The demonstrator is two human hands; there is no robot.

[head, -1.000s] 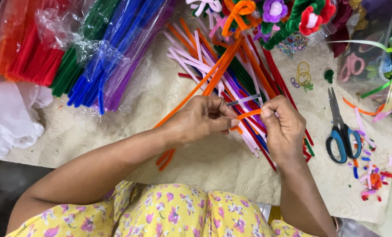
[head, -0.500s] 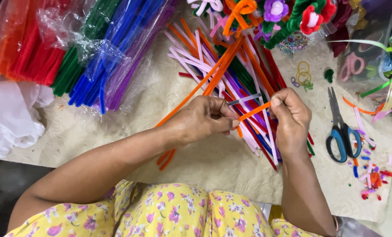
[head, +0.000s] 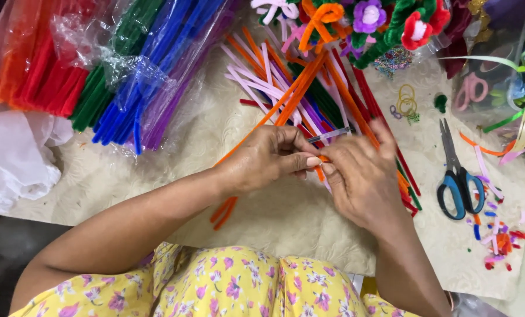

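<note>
Both hands pinch one orange pipe cleaner (head: 323, 159), left hand (head: 269, 157) touching right hand (head: 362, 179): bending barely begun, loose stems (head: 309, 88) beyond them unworked, finished flowers (head: 368, 14) farther off.

Yellow garment with pink and purple flower print (head: 227, 287), bare forearms

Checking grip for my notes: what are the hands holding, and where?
Both hands, left hand and right hand, pinch an orange pipe cleaner at its end.

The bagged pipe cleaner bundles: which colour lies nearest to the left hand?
The purple bundle, rightmost in the bags; blue, green and red lie farther from the left hand.
</note>
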